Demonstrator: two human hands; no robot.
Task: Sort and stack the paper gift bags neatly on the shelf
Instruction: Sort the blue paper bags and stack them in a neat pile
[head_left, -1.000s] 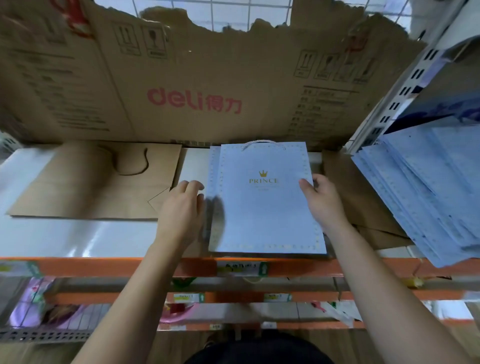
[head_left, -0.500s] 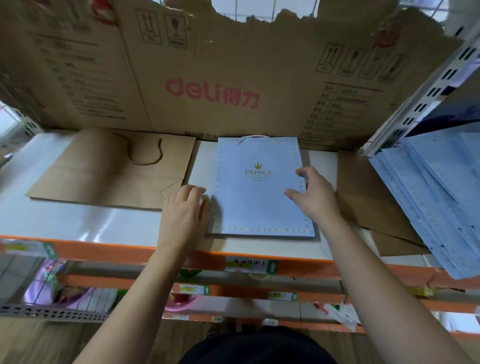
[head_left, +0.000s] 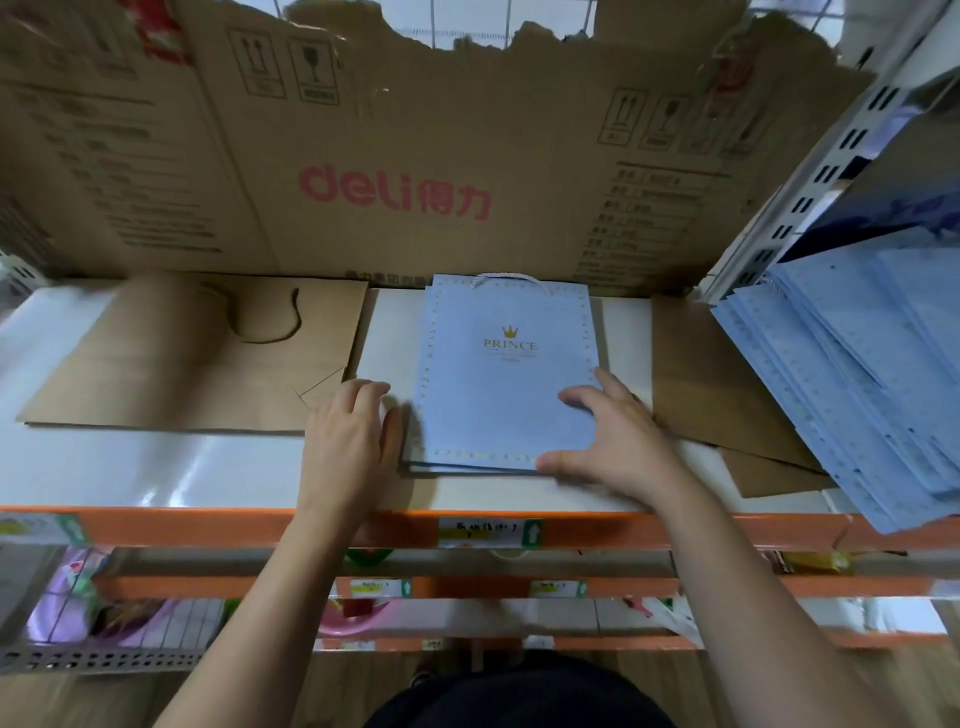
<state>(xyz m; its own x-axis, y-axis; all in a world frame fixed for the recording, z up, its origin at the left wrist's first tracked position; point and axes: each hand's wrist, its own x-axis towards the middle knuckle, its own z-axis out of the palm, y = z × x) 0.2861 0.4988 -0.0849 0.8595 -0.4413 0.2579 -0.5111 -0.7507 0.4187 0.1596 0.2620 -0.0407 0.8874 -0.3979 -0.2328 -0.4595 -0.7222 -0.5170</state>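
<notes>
A small stack of light-blue PRINCE gift bags (head_left: 498, 384) lies flat in the middle of the white shelf (head_left: 156, 467), handles toward the back. My left hand (head_left: 348, 441) lies flat on the shelf against the stack's left edge, fingers straight. My right hand (head_left: 613, 441) rests spread on the stack's front right corner, thumb along the front edge. A flat brown paper bag (head_left: 171, 364) with a cord handle lies to the left. Another brown bag (head_left: 711, 384) lies to the right.
A tall cardboard sheet (head_left: 415, 156) printed "deli" stands behind the shelf. A leaning pile of blue bags (head_left: 862, 384) overhangs the right end beside a white slotted upright (head_left: 810, 182). Orange shelf rails (head_left: 208, 525) and lower shelves with goods sit below.
The blue stack has slid farther back on the shelf. My right hand moved from its right edge to the front right corner; my left stays at the left edge.
</notes>
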